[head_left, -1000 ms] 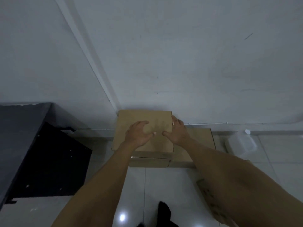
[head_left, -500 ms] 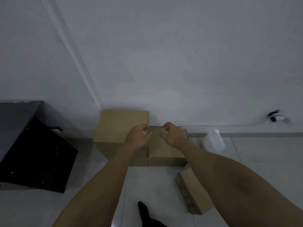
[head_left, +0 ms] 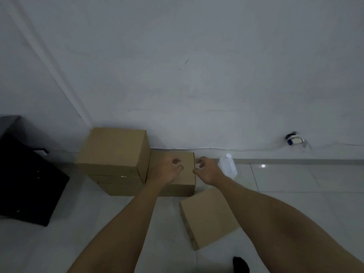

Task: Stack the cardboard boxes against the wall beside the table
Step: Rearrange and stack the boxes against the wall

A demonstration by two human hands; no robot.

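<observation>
Nearest us, a loose cardboard box (head_left: pixel 208 215) lies askew on the tiled floor (head_left: pixel 295 180), apart from the others. Beyond it our left hand (head_left: pixel 169 170) and right hand (head_left: pixel 206 171) hover, fingers loosely curled, grasping nothing — the left above a low box (head_left: pixel 187 160). Touching that box's left side, a taller stack of boxes (head_left: pixel 114 152) stands against the wall (head_left: pixel 197 75), beside the dark table (head_left: pixel 25 180). A white plastic jug (head_left: pixel 228 164) sits just right of the low box.

- A plain indoor storeroom-like corner is showing: bare white painted wall (head_left: pixel 197 66) meeting glossy pale floor tiles (head_left: pixel 295 178).
- Brown cardboard boxes (head_left: pixel 114 150) are sitting stacked against it, beside a black table (head_left: pixel 25 174).
</observation>
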